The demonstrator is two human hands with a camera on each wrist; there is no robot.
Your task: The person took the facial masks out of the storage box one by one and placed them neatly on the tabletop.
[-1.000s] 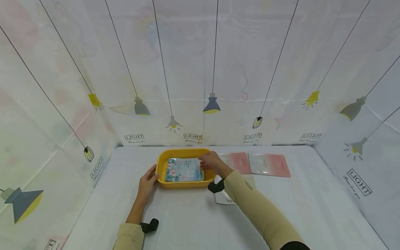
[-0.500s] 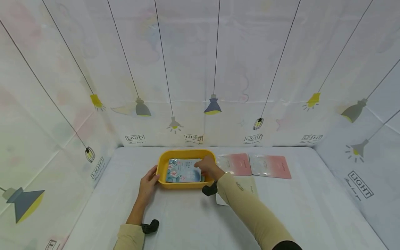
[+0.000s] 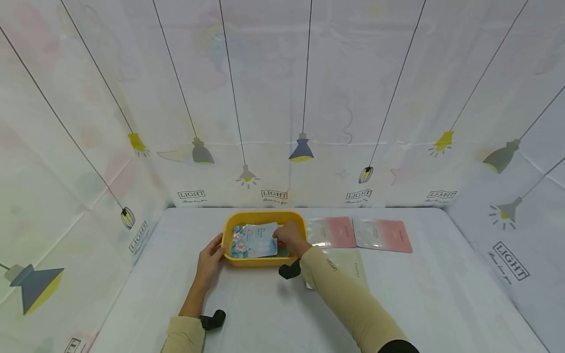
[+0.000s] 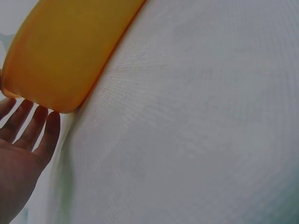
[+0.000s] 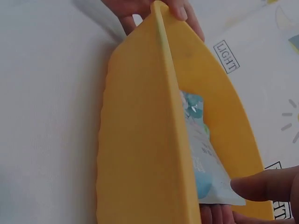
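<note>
A yellow plastic tray (image 3: 260, 263) stands near the back of the table. My left hand (image 3: 207, 264) grips its left end, with the thumb over the rim and the fingers against the outside wall (image 4: 51, 51). Inside lies a blue floral sheet-mask packet (image 3: 253, 240). My right hand (image 3: 291, 238) reaches in from the right and pinches the packet's right edge. In the right wrist view the thumb (image 5: 257, 184) is on top of the packet and the fingers are beneath it, partly hidden. A greenish packet (image 3: 283, 251) shows under the blue one.
Right of the tray, two pink-and-white packets (image 3: 333, 232) lie flat side by side. A pale yellow packet (image 3: 353, 262) lies in front of them, partly covered by the right sleeve (image 3: 348, 294). A printed cloth wall (image 3: 265, 98) rises behind the table.
My right hand has moved left, deeper into the tray, and now pinches the blue packet's edge. The packet has shifted slightly left and tilted, uncovering more green beneath. The left hand keeps its place.
</note>
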